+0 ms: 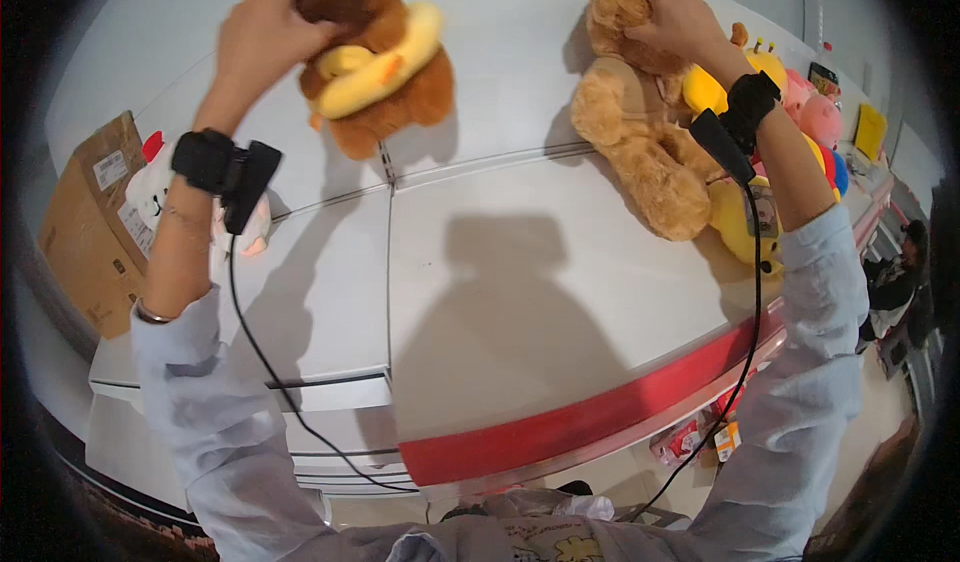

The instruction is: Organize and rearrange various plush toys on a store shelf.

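My left hand grips the head of a brown plush toy near the back of the white shelf. Around that toy's neck lies a yellow plush ring with a small orange patch. Over on the right, my right hand clasps the head of a tan teddy bear, whose limbs hang towards me. The bear's face is turned away from view. Behind and beside it, a yellow plush toy is partly covered by the bear and my forearm.
A cardboard box stands at the left, with a white plush toy by it. Pink plush toys, a dark bottle and a yellow card are at the right. A red strip edges the shelf's front. Black cables run from both wrists.
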The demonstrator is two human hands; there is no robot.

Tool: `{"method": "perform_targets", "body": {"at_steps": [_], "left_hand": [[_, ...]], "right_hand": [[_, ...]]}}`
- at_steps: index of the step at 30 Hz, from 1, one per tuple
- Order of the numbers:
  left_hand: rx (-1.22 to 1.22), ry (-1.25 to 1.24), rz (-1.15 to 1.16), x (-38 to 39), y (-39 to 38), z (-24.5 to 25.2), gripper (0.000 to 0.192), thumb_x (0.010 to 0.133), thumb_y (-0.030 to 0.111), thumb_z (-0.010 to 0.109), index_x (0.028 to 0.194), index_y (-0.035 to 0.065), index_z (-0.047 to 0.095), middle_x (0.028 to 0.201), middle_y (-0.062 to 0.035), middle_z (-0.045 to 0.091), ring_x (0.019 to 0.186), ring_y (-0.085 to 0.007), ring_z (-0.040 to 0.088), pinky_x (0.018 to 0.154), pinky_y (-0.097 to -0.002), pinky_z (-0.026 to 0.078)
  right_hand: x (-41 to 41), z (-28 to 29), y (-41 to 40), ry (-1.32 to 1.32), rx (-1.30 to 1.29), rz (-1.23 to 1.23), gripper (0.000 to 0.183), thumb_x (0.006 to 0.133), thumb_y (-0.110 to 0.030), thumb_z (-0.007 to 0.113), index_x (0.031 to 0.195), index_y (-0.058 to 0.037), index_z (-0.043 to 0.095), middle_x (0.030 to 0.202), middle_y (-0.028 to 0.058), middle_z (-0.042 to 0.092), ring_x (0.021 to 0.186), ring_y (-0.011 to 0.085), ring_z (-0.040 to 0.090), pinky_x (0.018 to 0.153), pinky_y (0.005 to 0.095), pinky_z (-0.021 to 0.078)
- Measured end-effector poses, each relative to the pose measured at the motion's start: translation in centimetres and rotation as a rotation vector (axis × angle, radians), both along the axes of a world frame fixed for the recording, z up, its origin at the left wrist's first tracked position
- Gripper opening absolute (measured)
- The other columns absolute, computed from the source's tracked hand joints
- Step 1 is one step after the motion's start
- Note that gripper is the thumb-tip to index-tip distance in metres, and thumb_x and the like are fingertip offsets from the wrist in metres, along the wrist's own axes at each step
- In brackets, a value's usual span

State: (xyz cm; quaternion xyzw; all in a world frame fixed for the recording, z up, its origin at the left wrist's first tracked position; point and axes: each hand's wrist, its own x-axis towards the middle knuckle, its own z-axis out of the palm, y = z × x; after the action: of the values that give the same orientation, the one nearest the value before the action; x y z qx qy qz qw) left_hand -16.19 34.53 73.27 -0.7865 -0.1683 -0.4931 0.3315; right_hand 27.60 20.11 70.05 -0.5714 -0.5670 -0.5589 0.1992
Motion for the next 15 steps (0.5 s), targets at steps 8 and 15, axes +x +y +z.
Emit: {"method": "perform_targets", "body": {"at_steps": [8, 15], "left_hand": [[0.052, -0.231, 0.133, -14.2, 0.9, 2.9, 0.068, 0.080, 0.026, 0.078, 0.142, 0.0179, 0.051, 0.132, -0.0121, 0.061, 0.121, -0.0287, 0.061, 0.103, -0.0381, 0.048], [0.147, -0.282, 0.302, -21.5, 0.6, 2.1, 0.068, 0.079, 0.013, 0.074, 0.142, 0.0194, 0.050, 0.131, -0.0127, 0.059, 0.122, -0.0286, 0.060, 0.101, -0.0386, 0.049]], "right_hand": [[-17.2, 2.5, 1.8, 0.015, -0.112, 0.245, 0.074, 0.071, -0.039, 0.075, 0.127, 0.0011, 0.048, 0.098, 0.0263, 0.065, 0.084, 0.0447, 0.065, 0.074, 0.0504, 0.0551], [-30.5, 2.5, 8.0, -0.061, 0.022, 0.451, 0.055, 0.073, -0.025, 0.070, 0.115, 0.0055, 0.052, 0.084, 0.0230, 0.068, 0.078, 0.0413, 0.067, 0.068, 0.0478, 0.0557]]}}
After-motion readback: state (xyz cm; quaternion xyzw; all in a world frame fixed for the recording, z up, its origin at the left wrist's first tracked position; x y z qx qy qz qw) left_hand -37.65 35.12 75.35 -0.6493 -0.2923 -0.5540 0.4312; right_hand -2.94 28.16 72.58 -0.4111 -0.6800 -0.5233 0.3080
